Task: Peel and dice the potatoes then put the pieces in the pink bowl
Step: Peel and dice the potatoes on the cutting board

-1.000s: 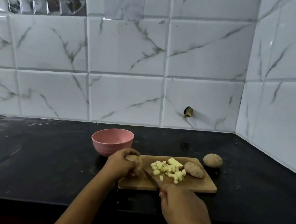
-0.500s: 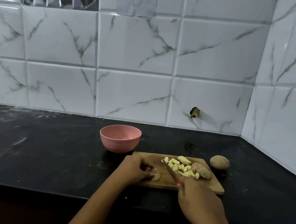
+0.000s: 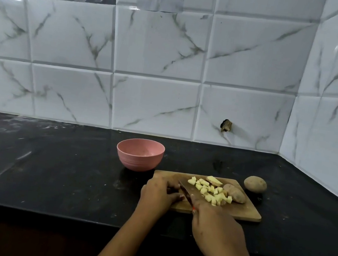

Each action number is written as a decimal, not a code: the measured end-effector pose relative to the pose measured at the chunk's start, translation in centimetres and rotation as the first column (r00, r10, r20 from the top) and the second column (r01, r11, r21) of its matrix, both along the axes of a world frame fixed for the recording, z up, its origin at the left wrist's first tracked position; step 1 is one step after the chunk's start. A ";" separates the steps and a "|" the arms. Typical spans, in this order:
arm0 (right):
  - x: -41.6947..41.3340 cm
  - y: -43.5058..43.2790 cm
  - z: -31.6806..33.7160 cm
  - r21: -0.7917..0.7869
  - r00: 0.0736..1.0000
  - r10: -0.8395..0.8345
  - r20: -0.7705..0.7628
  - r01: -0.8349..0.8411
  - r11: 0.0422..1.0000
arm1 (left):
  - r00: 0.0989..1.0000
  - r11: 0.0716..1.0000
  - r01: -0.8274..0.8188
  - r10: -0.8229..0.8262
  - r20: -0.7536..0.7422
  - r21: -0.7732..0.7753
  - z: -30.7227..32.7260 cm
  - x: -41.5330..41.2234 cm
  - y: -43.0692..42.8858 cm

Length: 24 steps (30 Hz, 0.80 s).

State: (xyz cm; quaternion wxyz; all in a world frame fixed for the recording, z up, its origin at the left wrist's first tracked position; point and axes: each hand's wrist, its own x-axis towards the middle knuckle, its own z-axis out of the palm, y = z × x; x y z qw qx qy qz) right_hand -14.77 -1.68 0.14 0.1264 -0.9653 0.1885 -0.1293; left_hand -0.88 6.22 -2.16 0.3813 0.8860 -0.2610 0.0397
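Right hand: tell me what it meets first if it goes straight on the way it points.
Probably the left hand: the right hand points its knife away and leftward, close beside it. Past that, the pink bowl lies next; depth is unclear.

Diced potato, knife on board

A single wide-angle view from the person's head looks forward and down across the dark table toward the tiled wall, which fills the upper half of the frame and bows at its edges. The left hand and the right hand reach in from the bottom edge, nearest the lens, with the cutting board just beyond them, right of centre.
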 end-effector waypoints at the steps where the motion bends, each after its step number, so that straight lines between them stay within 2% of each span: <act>1: 0.2 0.0 0.0 -0.014 1.000 0.002 -0.020 -0.002 1.000 | 1.000 1.000 -0.003 0.003 0.011 0.016 0.1 0.1 0.0; 4: 0.7 -0.1 0.1 -0.048 0.997 0.004 -0.083 -0.008 0.999 | 0.999 0.998 -0.010 0.007 0.047 0.065 0.2 0.2 0.1; 11: 3.2 0.0 1.0 -0.161 0.984 0.012 -0.179 -0.041 0.986 | 1.000 0.996 0.005 -0.007 0.024 0.087 0.5 0.1 0.3; 18: 2.0 0.2 0.1 -0.210 0.990 0.045 -0.136 -0.073 0.975 | 0.998 0.999 -0.029 0.029 0.049 0.015 0.4 -0.4 0.6; 20: 0.6 -0.1 0.1 -0.200 0.987 0.053 -0.151 -0.083 0.976 | 0.998 0.999 -0.037 0.035 0.048 0.028 0.4 -0.5 0.7; 24: -0.4 -1.3 1.2 -0.075 0.987 0.060 -0.149 -0.072 0.995 | 1.000 1.000 -0.012 0.011 0.019 0.027 0.4 -0.5 0.9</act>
